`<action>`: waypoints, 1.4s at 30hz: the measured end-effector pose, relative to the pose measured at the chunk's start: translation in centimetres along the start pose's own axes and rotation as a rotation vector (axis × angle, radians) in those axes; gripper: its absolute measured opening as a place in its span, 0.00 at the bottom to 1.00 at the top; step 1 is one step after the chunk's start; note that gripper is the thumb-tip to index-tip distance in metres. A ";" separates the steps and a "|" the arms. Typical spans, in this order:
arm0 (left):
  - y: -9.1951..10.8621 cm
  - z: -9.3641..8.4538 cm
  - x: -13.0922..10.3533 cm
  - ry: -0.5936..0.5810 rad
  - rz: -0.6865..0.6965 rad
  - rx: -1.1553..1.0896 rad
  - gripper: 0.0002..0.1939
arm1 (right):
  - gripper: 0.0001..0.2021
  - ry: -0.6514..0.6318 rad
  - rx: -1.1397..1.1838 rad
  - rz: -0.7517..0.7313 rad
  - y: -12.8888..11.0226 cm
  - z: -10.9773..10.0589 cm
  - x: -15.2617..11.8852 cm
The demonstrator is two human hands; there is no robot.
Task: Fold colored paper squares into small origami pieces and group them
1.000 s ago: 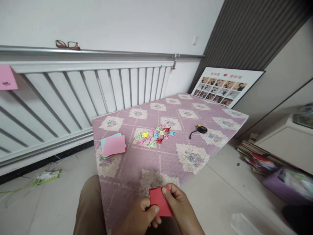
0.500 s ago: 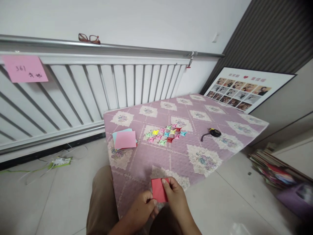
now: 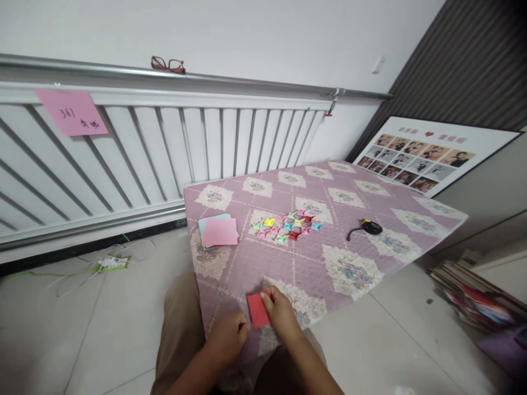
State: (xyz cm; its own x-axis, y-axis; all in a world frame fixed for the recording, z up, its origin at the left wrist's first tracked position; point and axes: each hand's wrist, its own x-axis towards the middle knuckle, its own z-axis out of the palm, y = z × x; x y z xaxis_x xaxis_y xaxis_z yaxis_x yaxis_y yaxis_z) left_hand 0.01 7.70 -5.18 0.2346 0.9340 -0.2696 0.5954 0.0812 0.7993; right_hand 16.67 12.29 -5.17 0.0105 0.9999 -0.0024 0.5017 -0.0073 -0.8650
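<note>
Over the near end of the floral tablecloth [image 3: 263,264], with a white radiator [image 3: 228,142] far left, the right hand [image 3: 282,316] pinches red paper [image 3: 257,312], the left hand [image 3: 227,336] closed beside it.

The table [image 3: 234,274] bears stacked sheets [image 3: 219,232]; folded shapes [image 3: 289,226]; a tape measure [image 3: 373,227].

The hands [image 3: 282,314] have passing room between folded stars [image 3: 289,226] and tape measure [image 3: 373,227] (both low obstacles).
</note>
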 end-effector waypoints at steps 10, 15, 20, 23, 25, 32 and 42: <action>-1.9 0.7 0.6 -0.031 0.570 0.578 0.27 | 0.11 -0.075 -0.174 -0.038 0.7 0.4 0.4; -3.4 0.8 0.9 -0.118 0.636 0.692 0.36 | 0.10 -0.100 -0.287 -0.039 0.4 0.3 0.3; -3.4 0.7 0.8 -0.166 0.631 0.705 0.38 | 0.09 -0.106 -0.426 -0.034 0.4 0.5 -0.1; -3.2 0.6 0.7 -0.181 0.619 0.706 0.38 | 0.11 -0.079 -0.500 -0.033 0.7 0.2 -0.1; -3.1 0.6 0.6 -0.186 0.613 0.712 0.37 | 0.15 -0.044 -0.534 -0.043 1.0 -0.4 0.0; -2.9 0.4 0.6 -0.154 0.629 0.728 0.35 | 0.20 0.020 -0.655 -0.293 2.5 -1.7 -3.7; -2.8 0.1 0.5 -0.123 0.659 0.716 0.36 | 0.33 -0.352 -0.831 -0.259 4.7 0.7 -7.8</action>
State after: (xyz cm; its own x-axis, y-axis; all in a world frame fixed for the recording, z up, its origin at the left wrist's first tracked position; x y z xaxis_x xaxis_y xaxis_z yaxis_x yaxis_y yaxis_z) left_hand -1.45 7.92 -7.56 0.7411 0.6709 0.0273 0.6328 -0.7114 0.3059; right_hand 18.38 4.43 -9.55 -0.3822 0.9150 -0.1290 0.9100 0.3483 -0.2249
